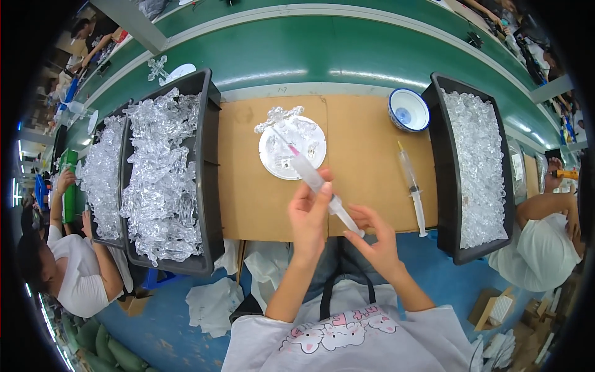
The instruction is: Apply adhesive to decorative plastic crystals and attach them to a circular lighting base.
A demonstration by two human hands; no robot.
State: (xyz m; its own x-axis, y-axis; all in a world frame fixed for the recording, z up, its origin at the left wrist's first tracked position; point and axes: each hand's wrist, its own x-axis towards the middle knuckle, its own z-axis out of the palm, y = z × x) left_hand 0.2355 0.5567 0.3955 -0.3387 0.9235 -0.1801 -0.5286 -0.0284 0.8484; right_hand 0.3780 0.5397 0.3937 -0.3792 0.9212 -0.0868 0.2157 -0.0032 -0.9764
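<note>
gripping the barrel of a syringe [307, 172], the left hand [308, 211] has its thumb and fingers closed round the plastic. the right hand [376, 239] is half curled at the plunger end, thumb and fingertips up against it; whether it is pressing, i cannot tell. the pink-hubbed needle slants away over a white disc [269, 160], its tip close to a clear cross-shaped piece [282, 116] on the disc's far edge; contact is too fine to make out. the step in hand looks like lining up or dosing at that piece; the next move seems to call for a steady tip and light, even pressure on the plunger. under it all is brown cardboard [372, 180]. to the right lie a second syringe [408, 172] and a blue-and-white bowl [409, 110]; black bins [212, 180] of clear pieces flank both sides.
</note>
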